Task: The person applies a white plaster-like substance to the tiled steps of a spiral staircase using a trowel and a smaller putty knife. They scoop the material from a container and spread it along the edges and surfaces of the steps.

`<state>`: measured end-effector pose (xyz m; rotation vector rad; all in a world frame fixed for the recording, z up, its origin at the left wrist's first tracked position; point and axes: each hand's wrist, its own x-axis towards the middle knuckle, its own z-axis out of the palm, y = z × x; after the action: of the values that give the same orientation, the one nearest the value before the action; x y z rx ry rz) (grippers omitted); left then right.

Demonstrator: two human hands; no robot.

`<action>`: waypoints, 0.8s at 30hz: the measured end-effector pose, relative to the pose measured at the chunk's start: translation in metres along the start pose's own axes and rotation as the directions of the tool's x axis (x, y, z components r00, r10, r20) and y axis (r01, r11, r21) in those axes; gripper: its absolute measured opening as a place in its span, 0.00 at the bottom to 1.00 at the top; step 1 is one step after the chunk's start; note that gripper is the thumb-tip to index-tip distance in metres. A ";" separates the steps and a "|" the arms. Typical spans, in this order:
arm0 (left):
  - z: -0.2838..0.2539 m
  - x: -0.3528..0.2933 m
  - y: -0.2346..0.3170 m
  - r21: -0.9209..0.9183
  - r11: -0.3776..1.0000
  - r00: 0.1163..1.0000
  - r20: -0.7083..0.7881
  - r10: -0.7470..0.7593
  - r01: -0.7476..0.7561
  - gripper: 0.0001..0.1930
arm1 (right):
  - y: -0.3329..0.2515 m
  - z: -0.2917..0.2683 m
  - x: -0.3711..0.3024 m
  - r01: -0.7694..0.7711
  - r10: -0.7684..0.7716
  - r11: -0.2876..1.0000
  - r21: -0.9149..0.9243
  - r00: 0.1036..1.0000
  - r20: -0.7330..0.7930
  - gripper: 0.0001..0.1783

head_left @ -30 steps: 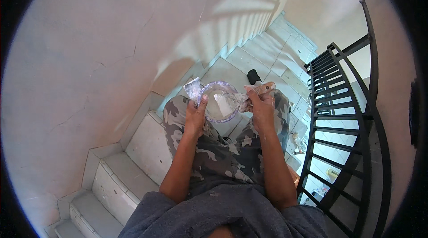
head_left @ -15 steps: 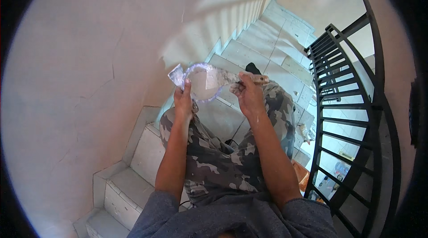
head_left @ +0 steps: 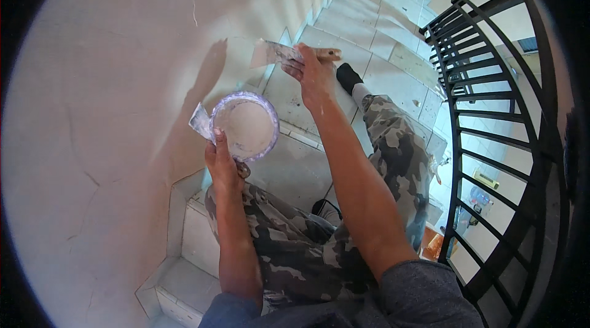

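Observation:
My left hand [head_left: 222, 167] is closed round the side of a round tub with a purple-smeared rim [head_left: 275, 124]. Pale, creamy paste [head_left: 247, 128] lies inside it. The same hand also pinches a small putty knife [head_left: 200, 120] against the tub; its blade juts out at the left and a handle end shows below the hand. Farther forward, my right hand [head_left: 312, 76] grips a wider putty knife [head_left: 273, 53] with a wooden handle. Its paste-smeared blade points left, toward the wall, and casts a shadow there; I cannot tell that it touches.
A pale plastered wall [head_left: 117, 119] with fine cracks rises at my left. Tiled stairs [head_left: 381, 27] run ahead and also lie behind my left side. At right stands a black metal railing [head_left: 491, 116]; items lie on a floor beyond it. My legs in camouflage trousers [head_left: 399, 144] rest on the steps.
My right hand has lifted its putty knife off the tub and moved forward and left, toward the wall. The tub in my left hand has shifted left and nearer me.

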<state>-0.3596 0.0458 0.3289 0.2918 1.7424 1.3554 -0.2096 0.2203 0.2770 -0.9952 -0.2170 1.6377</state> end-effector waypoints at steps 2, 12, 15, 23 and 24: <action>-0.002 0.005 -0.010 0.037 0.999 0.999 0.043 0.021 -0.022 0.27 | 0.014 0.000 0.025 -0.004 0.003 0.998 -0.066 1.000 -0.007 0.17; 0.008 -0.002 -0.005 0.268 0.949 0.949 0.220 -0.227 0.165 0.24 | 0.042 0.025 0.069 0.077 -0.082 0.947 -0.313 0.997 -0.002 0.14; 0.013 -0.008 0.003 0.217 0.963 0.956 0.213 -0.204 0.157 0.24 | 0.044 0.043 0.076 0.088 -0.085 0.939 -0.334 0.996 0.022 0.13; 0.005 -0.005 0.004 0.207 0.960 0.946 0.223 -0.236 0.191 0.27 | 0.005 0.100 0.081 0.163 -0.069 0.836 -0.525 0.979 0.194 0.14; 0.005 -0.006 0.004 0.194 0.961 0.946 0.219 -0.241 0.200 0.25 | -0.002 0.106 0.079 0.148 -0.032 0.771 -0.619 0.980 0.195 0.14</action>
<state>-0.3535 0.0473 0.3349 0.3298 1.6331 0.9704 -0.2815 0.3270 0.3056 -1.3126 -0.9788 1.5869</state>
